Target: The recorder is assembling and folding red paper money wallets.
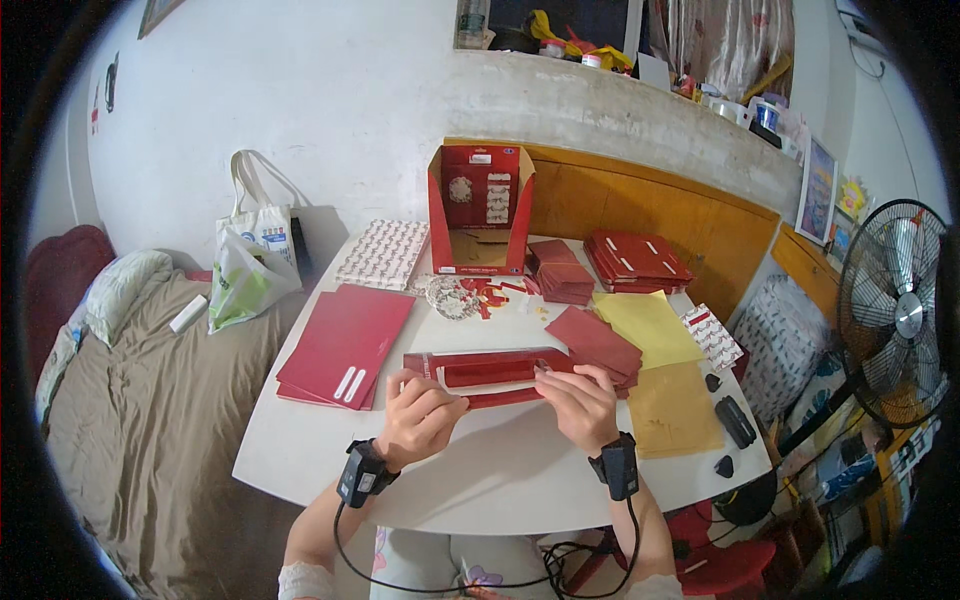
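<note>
Between my two hands is a long, flat red packet (490, 373) that looks glossy, like film or a clear sleeve around red card. My left hand (425, 415) is closed on its left end. Thumb and fingertips of my right hand (580, 403) pinch the right end. Just beyond my right hand lies a fanned stack of small red cards (597, 343). Left of the packet, large red folders (345, 345) with two white slots rest in a pile. Black devices with cables are strapped round both wrists.
An open red display box (480, 255) stands at the back, with a patterned stack (385, 253) beside it. Small red tags and white string (453, 298) lie in front. Yellow sheets (648, 330), more red stacks (637, 260) and a black case (735, 422) fill the right. A fan (905, 310) stands beyond.
</note>
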### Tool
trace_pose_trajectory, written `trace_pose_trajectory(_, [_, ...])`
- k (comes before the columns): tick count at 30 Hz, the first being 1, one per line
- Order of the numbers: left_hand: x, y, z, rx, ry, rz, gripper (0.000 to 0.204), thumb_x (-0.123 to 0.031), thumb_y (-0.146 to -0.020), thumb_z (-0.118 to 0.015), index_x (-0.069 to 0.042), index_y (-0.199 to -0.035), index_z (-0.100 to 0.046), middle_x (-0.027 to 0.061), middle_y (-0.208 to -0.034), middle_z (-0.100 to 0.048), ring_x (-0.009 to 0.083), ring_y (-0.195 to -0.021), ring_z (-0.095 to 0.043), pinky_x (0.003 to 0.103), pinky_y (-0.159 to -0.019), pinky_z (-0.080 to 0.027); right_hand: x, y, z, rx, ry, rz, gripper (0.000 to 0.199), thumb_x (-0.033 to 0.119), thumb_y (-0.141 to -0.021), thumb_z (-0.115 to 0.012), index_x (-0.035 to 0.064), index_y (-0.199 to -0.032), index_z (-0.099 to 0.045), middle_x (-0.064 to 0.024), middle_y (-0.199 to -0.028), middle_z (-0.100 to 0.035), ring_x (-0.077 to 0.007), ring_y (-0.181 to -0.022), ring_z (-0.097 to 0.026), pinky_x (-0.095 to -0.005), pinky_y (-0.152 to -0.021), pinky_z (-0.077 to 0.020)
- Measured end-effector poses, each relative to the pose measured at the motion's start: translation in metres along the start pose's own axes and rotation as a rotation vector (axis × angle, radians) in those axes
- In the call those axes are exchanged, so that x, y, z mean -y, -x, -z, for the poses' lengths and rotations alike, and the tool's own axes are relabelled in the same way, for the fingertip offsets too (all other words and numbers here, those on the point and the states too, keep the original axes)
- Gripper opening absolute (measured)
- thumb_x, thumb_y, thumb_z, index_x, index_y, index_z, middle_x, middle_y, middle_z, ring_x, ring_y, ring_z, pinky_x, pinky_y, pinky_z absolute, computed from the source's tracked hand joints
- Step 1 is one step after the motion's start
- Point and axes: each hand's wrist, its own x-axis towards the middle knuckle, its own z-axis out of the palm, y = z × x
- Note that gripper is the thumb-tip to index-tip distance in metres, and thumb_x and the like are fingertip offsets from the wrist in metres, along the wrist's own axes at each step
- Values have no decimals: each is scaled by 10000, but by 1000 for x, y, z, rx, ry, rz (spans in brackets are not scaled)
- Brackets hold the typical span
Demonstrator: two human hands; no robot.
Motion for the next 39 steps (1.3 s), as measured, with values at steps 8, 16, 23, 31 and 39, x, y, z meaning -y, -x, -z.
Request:
trace_pose_trajectory(8, [1, -1, 0, -10, 7, 3, 241, -27, -621, -764, -106, -818, -650, -10, -752, -592, 196, -737, -533, 395, -783, -373, -2, -5, 6, 9, -41, -3, 168, 24, -762, -658, 69, -921, -685, -36, -962, -706, -157, -969, -652, -350, -840, -469])
trace_pose_trajectory(16, [5, -2, 0, -8, -12, 7, 242, -23, -628, -762, -111, -818, -638, -18, -758, -589, 193, -746, -526, 385, -767, -374, -14, 5, 7, 8, -1, -79, 170, 52, -742, -703, 65, -911, -684, -43, -940, -705, -172, -955, -651, -361, -837, -468])
trace_pose_trajectory(23, [11, 1, 1, -19, -23, 42, 221, -28, -643, -760, -118, -805, -639, -12, -765, -583, 195, -759, -525, 382, -768, -370, -18, -4, 14, 28, -16, -83, 180, 48, -738, -710, 64, -915, -681, -30, -951, -704, -181, -977, -641, -367, -843, -464])
trace_pose_trajectory(31, [15, -8, 4, 32, 32, 92, 216, -54, -667, -765, -119, -832, -642, -31, -799, -605, 193, -777, -534, 398, -834, -359, -28, 7, 11, 15, -25, -111, 180, 40, -724, -706, 59, -900, -674, -29, -937, -703, -181, -971, -640, -371, -817, -460])
trace_pose_trajectory(39, [24, -9, 13, 38, 119, 213, 246, -15, -676, -747, -104, -890, -666, -1, -899, -655, 191, -851, -578, 381, -861, -362, -32, 4, 17, -35, -30, -166, 178, 36, -689, -741, 61, -856, -686, -29, -890, -701, -210, -933, -647, -365, -790, -462])
